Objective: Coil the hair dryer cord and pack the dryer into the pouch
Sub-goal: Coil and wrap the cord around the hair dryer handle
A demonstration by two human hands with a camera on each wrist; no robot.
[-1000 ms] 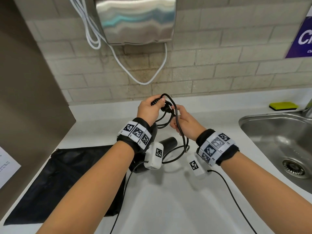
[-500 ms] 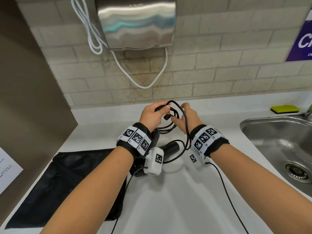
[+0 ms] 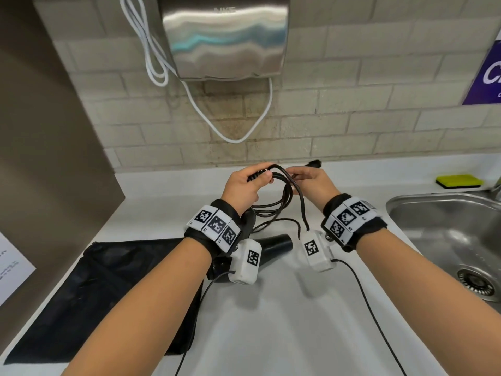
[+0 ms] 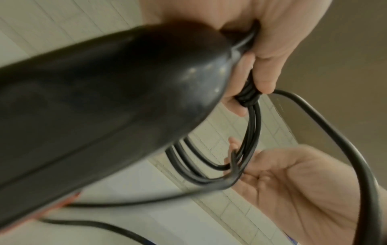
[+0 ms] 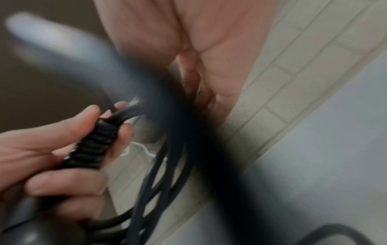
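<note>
A black hair dryer (image 3: 275, 246) hangs just above the white counter beneath my left wrist; its body fills the left wrist view (image 4: 104, 107). My left hand (image 3: 245, 188) grips the ribbed strain relief (image 5: 94, 144) together with several loops of the black cord (image 3: 282, 202). My right hand (image 3: 314, 183), close to the right of it, holds the far side of the loops, and the plug (image 3: 313, 164) sticks out beyond its fingers. The black pouch (image 3: 108, 289) lies flat on the counter at the left, under my left forearm.
A steel sink (image 3: 447, 234) is set into the counter (image 3: 271, 316) at the right, with a yellow sponge (image 3: 458, 181) behind it. A steel hand dryer (image 3: 225, 36) and its white cable (image 3: 230, 126) hang on the tiled wall. A brown partition (image 3: 40, 131) closes the left side.
My right hand has carried the plug end up and to the right, past the left hand's fingers. The loops have tightened between both hands. The dryer and pouch have stayed put.
</note>
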